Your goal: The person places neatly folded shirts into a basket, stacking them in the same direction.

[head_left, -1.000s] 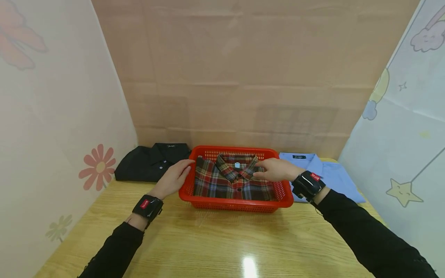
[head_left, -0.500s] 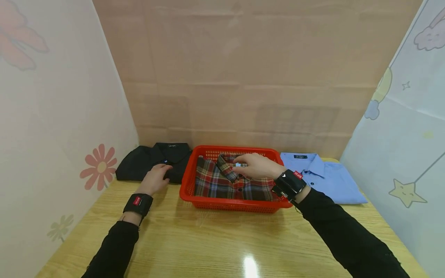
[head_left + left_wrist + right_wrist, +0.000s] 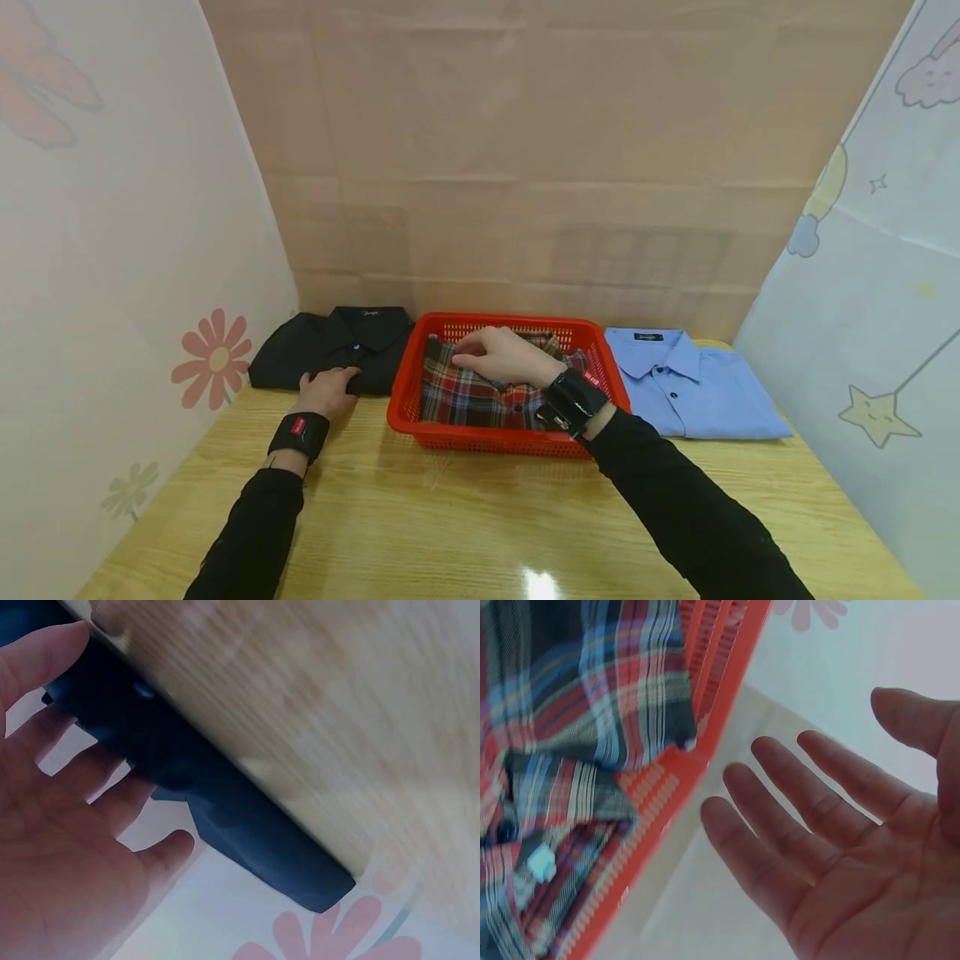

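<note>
Now, find the folded black cloth shirt (image 3: 291,357) on the pale wooden counter (image 3: 420,525), a bit left of the middle of the frame. See the left hand (image 3: 326,393) touching the front edge of the black shirt, with fingers spread and not curled tight. Cannot see a firm grip, and cannot tell whether tucked under the cloth at all. Look next at the right hand (image 3: 504,356), loose-fingered and holding nothing, above the red plastic basket with little holes (image 3: 480,432) at mid-frame. Inside the basket, see the folded red and black plaid shirt (image 3: 461,400).

To do this well, probably slide the left hand gently under the fold and keep the cloth flat. Bring the right hand past the basket without a bump, and hold up the other side. Go slowly, or maybe end up with a messy fold.

Compared with half a second ago, spot the right hand farther left, over the left part of the plaid shirt. Spot the left hand more spread out, down at the edge. Find both shirts in the same places.
</note>
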The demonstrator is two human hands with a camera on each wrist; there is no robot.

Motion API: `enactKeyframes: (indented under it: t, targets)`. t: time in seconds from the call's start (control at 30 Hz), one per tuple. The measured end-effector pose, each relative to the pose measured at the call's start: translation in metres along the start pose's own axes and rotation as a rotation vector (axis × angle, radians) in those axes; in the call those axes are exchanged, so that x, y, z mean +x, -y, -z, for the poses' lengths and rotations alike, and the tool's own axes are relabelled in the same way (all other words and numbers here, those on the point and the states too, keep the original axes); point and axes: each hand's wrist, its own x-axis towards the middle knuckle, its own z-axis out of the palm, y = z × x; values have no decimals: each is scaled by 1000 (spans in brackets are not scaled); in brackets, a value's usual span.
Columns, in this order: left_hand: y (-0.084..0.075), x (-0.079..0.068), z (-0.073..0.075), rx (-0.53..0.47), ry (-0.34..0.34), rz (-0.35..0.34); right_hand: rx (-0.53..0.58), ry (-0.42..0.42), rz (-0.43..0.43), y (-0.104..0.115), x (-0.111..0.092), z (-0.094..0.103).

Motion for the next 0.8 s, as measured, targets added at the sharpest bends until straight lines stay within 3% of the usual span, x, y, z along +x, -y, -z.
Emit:
enactKeyframes:
  t: [0.3, 0.47, 0.57, 0.7, 0.8]
  targets:
    - [1, -12, 9, -13, 83, 34, -31, 47, 70, 18, 19, -29]
    - [5, -27, 12, -72, 148, 26, -20, 61, 106, 32, 28, -42]
    - [7, -34, 15, -120, 153, 20, -17, 60, 111, 39, 32, -51]
    - [12, -38, 19, -171, 151, 5, -1, 64, 111, 48, 35, -64]
    - [18, -39, 21, -215, 176, 13, -25, 61, 161, 56, 36, -76]
